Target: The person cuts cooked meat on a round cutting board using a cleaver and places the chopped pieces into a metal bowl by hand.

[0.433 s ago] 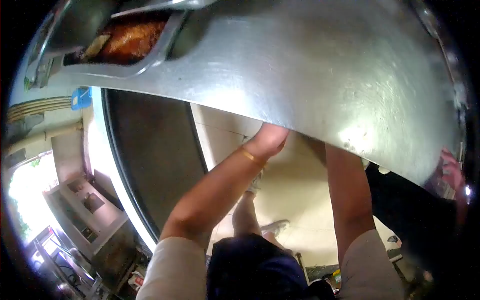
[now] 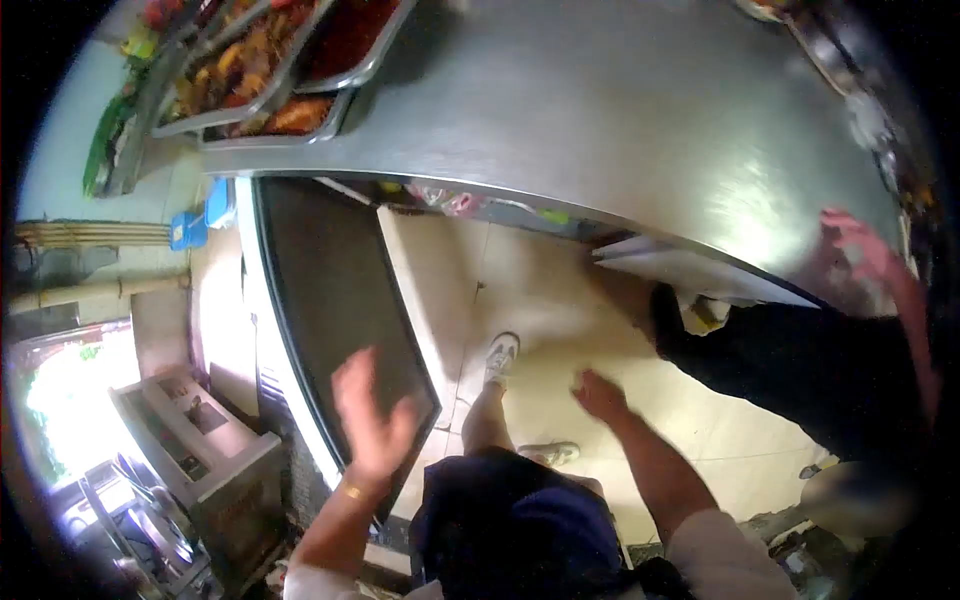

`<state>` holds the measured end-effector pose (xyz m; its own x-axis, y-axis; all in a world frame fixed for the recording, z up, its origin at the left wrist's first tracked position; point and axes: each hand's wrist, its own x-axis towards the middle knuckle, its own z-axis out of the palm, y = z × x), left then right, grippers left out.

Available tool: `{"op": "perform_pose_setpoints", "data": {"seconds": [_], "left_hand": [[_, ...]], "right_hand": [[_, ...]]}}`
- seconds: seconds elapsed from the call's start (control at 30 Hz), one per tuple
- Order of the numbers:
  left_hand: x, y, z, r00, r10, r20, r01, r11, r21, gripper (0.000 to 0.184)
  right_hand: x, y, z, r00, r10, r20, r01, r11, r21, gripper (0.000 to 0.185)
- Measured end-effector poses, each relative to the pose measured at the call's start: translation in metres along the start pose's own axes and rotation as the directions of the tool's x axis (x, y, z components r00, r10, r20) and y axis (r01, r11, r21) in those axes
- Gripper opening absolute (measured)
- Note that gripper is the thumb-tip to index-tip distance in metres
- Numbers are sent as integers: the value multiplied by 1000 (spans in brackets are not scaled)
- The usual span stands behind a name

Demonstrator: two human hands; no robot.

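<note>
My left hand is raised in front of an open door panel with a dark face and a white edge. Its thumb stands apart from the fingers, and nothing shows in it. A gold-coloured bracelet circles that wrist. Above the tiled floor, my right hand has its fingers curled in, with no object visible in it; blur softens both hands. Both are apart from the steel counter, whose front edge lies farther ahead.
Metal trays of food stand at the counter's left end. A co-worker in black bends in at the right, a hand over the counter. Bags show beneath the counter edge. A boxy appliance stands lower left.
Both my hands have come back from under the counter edge toward my body and now show fully. The view has shifted, so more trays and the space below the counter appear.
</note>
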<state>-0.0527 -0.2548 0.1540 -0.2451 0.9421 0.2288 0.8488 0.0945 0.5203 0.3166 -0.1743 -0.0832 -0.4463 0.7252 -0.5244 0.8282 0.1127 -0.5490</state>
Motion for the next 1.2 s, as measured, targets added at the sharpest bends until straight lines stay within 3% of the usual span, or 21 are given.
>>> {"op": "perform_pose_setpoints", "data": {"seconds": [0.07, 0.1, 0.13, 0.17, 0.2, 0.23, 0.27, 0.3, 0.33, 0.37, 0.4, 0.47, 0.53, 0.6, 0.67, 0.87, 1.0, 1.07, 1.13, 1.17, 1.2], "left_hand": [[-81, -9, -52, 982, -184, -48, 190, 961, 201, 79], [-129, -36, -54, 942, -256, -220, 290, 947, 141, 81], [-173, -58, -61, 879, -413, -238, 452, 880, 143, 86], [-211, -83, -65, 797, -584, -157, 600, 796, 85, 85], [-227, -99, -54, 703, -709, -59, 711, 701, 53, 83], [-216, -98, -34, 727, -686, 29, 684, 728, 50, 81], [-185, -88, -1, 772, -622, 127, 625, 781, 25, 79], [-139, -62, 44, 842, -492, 221, 512, 858, -43, 77], [-87, -11, 90, 892, -329, 309, 383, 915, -129, 75], [-34, 54, 134, 911, -148, 385, 247, 944, -220, 73], [8, 130, 170, 897, 36, 440, 115, 943, -312, 72], [55, 284, 222, 786, 359, 504, -105, 879, -464, 68], [72, 420, 254, 618, 589, 521, -255, 776, -576, 64], [60, 525, 266, 436, 740, 512, -336, 662, -670, 61], [44, 613, 273, 261, 833, 488, -386, 554, -738, 57], [34, 797, 321, -159, 855, 493, -445, 384, -809, 47], [52, 878, 365, -388, 729, 564, -497, 350, -794, 41], [64, 902, 394, -493, 617, 614, -529, 348, -774, 39], [75, 915, 426, -578, 478, 661, -553, 365, -748, 36], [78, 919, 443, -614, 396, 683, -569, 378, -731, 35], [82, 921, 463, -644, 298, 705, -588, 397, -705, 34]], "right_hand": [[-108, 52, 20, 941, 229, 247, -227, 973, -40, 45], [-165, 95, 42, 906, 338, 254, -340, 940, -39, 49], [-225, 132, 53, 886, 410, 217, -421, 907, 4, 49], [-276, 192, 77, 865, 403, 300, -407, 912, -53, 47], [-331, 173, 40, 758, 615, 217, -625, 780, -26, 45], [-373, 175, 20, 701, 678, 221, -695, 719, -3, 44], [-423, 181, 7, 613, 760, 216, -784, 618, 49, 42], [-461, 206, 16, 508, 826, 246, -844, 535, -53, 41], [-500, 224, 21, 460, 840, 289, -873, 487, -22, 39], [-538, 228, 20, 467, 861, 203, -883, 442, 157, 38], [-567, 230, 20, 462, 881, 103, -855, 411, 316, 37], [-593, 233, 20, 346, 933, -100, -855, 357, 377, 37], [-590, 222, -8, 234, 970, -65, -838, 235, 493, 40], [-592, 234, 9, 257, 953, -161, -772, 302, 559, 43], [-577, 238, 16, 342, 924, -169, -690, 369, 622, 45], [-522, 241, 5, 622, 768, -151, -568, 575, 588, 49], [-523, 273, 2, 551, 818, -163, -533, 496, 686, 49], [-542, 277, -17, 487, 872, -48, -581, 364, 728, 49], [-561, 294, -24, 447, 893, -52, -599, 343, 723, 50], [-567, 310, -24, 441, 897, -43, -604, 332, 725, 46], [-563, 344, -6, 538, 842, -33, -545, 378, 748, 43]]}}
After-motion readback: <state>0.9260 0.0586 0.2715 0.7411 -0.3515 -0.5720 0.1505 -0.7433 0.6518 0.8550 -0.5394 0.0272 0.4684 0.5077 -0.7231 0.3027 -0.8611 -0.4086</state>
